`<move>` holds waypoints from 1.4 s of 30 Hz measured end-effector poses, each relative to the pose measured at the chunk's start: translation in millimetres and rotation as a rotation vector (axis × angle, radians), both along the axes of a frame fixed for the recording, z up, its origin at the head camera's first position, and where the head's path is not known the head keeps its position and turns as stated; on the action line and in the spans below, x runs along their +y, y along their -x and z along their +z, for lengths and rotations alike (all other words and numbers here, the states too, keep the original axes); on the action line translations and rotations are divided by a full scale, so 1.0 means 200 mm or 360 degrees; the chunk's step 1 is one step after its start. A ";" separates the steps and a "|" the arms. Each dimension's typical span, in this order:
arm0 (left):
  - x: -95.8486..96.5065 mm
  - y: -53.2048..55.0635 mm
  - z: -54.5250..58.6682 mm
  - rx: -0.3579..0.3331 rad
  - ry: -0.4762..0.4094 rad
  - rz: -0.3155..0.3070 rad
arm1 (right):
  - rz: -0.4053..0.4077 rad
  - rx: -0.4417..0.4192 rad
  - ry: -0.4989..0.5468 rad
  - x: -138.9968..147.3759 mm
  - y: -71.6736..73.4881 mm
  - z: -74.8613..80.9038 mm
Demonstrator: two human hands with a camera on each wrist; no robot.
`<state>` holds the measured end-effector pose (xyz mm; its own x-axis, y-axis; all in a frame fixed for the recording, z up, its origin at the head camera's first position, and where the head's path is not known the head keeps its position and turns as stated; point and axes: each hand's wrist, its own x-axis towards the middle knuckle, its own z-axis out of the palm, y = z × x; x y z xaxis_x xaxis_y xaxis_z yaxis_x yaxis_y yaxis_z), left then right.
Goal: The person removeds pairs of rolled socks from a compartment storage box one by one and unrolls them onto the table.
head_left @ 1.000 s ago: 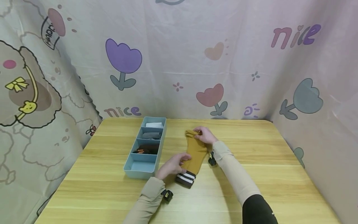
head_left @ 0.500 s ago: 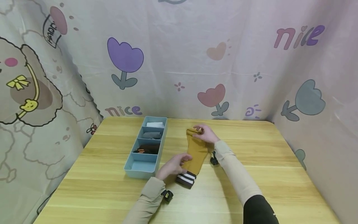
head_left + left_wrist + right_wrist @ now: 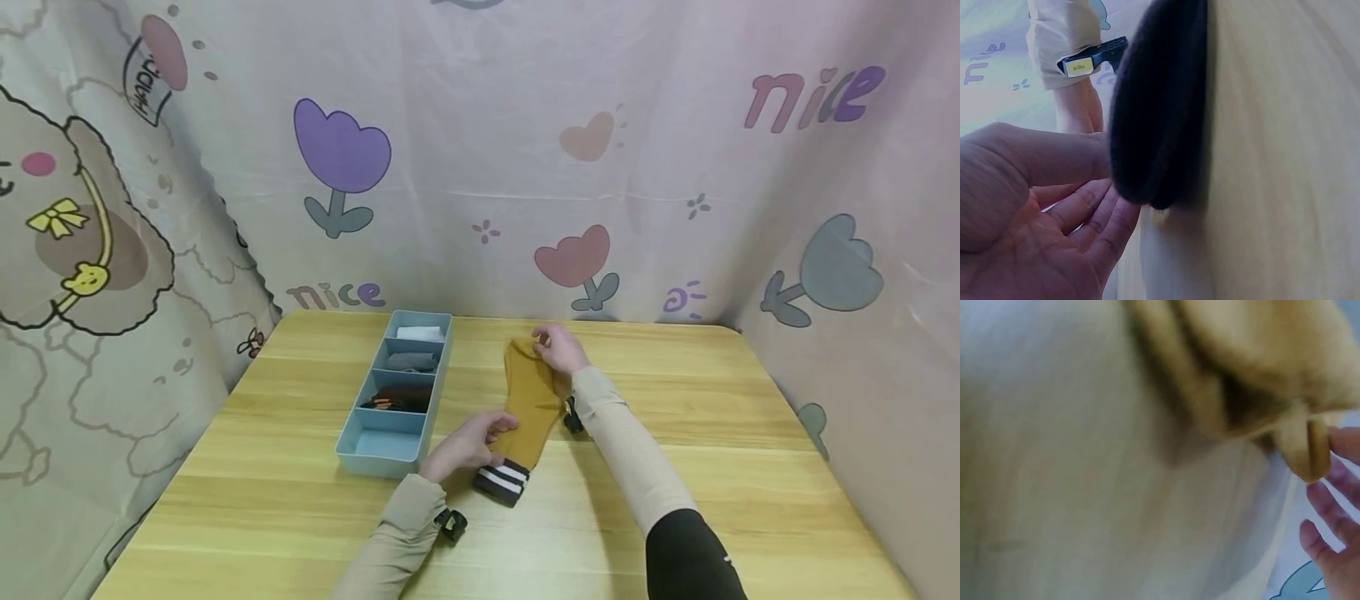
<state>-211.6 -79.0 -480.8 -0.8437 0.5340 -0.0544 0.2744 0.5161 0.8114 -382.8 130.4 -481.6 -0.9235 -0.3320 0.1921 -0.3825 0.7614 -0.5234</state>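
- A smooth, long light-blue box point(image 3: 375, 465), its rectangle split by thin walls into four compartments, stands on the pale wood-grained table point(image 3: 712, 500).
- Right of the box, and apart from it, a soft mustard sock point(image 3: 534, 408) lies lengthwise; its dark cuff point(image 3: 502, 482), banded with white stripes, points towards the person.
- Between box and sock, the left hand point(image 3: 468, 442) touches the fabric near the cuff, fingers loosely extended.
- On the sock's far side from the box, the right hand point(image 3: 561, 348) pinches a fold at the far end.
- Inside the box: folded white cloth point(image 3: 420, 333), rolled grey cloth point(image 3: 411, 362), dark-brown bundle point(image 3: 405, 397) with orange marks.
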 end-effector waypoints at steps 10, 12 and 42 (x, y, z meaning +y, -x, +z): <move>0.00 0.00 0.01 -0.0028 -0.0022 0.0006 | 0.0175 0.0016 0.0422 -0.01 -0.05 0.02; 0.00 0.00 0.01 -0.0034 -0.0029 0.0005 | 0.0224 -0.0111 0.0499 -0.02 -0.06 0.02; -0.01 0.00 0.00 0.0022 0.0061 -0.0057 | 0.0490 -0.0406 0.0137 0.05 -0.08 -0.05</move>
<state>-212.3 -80.4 -480.0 -0.8249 0.5617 -0.0640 0.3042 0.5365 0.7872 -366.7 140.0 -491.7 -0.8049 -0.5933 0.0088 -0.4357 0.5809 -0.6875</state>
